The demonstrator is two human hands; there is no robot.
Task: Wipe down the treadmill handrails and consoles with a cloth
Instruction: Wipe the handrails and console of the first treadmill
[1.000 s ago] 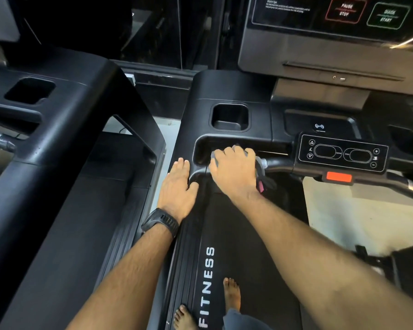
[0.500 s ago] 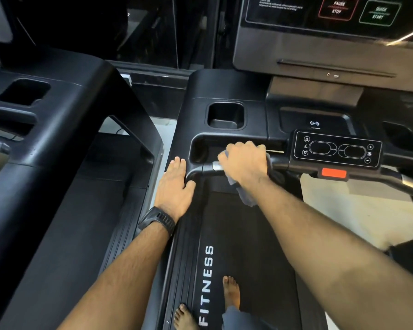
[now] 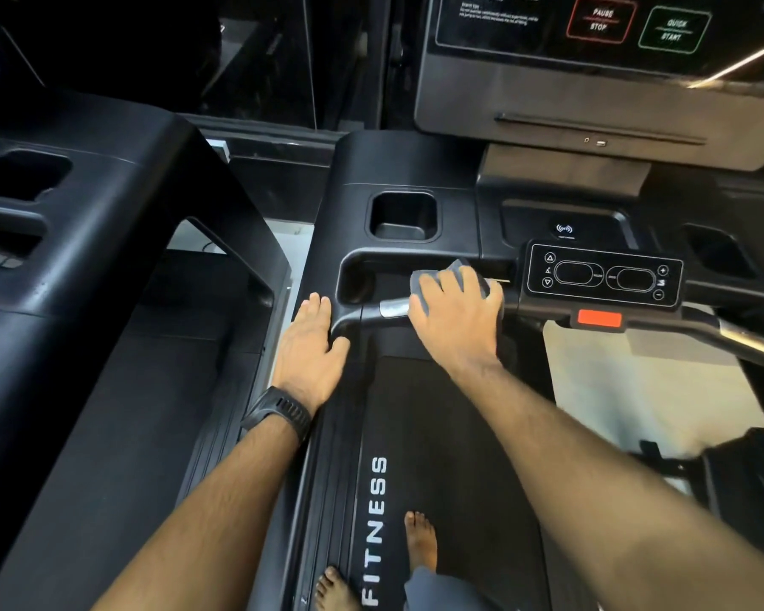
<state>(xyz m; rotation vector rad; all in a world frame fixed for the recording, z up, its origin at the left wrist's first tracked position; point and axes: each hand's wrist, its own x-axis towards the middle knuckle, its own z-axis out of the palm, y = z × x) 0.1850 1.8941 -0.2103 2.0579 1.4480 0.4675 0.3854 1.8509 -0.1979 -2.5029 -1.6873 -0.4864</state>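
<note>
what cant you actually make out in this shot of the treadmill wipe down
All in the head view:
- The cloth: mostly covered by the right hand; only grey edges show.
- The handrail: the stretch under that hand is hidden, so its cleanliness is unknown.
- The console screen: cut off by the top edge; its small white text is too small to read.
- The right cup holder: too dark to see inside.

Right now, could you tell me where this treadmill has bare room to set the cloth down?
The square cup recess left of the charging tray is bare, as is the tray, behind the keypad. The handrail is crowded: right hand holds the cloth on it, left hand rests flat beside it.
</note>
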